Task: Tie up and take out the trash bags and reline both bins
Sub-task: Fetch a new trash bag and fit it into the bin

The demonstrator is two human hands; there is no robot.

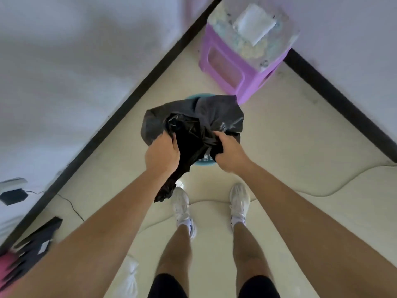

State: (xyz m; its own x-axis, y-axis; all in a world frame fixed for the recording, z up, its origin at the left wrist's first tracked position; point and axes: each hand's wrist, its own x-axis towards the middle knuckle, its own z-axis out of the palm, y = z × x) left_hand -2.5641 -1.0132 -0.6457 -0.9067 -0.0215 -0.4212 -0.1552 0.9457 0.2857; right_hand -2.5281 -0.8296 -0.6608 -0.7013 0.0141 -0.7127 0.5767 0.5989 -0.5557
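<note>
A crumpled black trash bag (pixel 199 123) hangs in the air in front of me, over a light blue bin (pixel 200 97) that shows only as a strip of rim above the bag and another below it. My left hand (pixel 162 154) grips the bag's near left edge. My right hand (pixel 228 150) grips its near right edge. A loose tail of the bag hangs down under my left wrist. The inside of the bin is hidden by the bag.
A purple plastic stool (pixel 240 67) with a tissue pack on top stands in the corner just beyond the bin. White walls with black baseboards close in left and right. Dark objects and a cable lie at lower left. A white bag (pixel 130 274) sits by my left leg.
</note>
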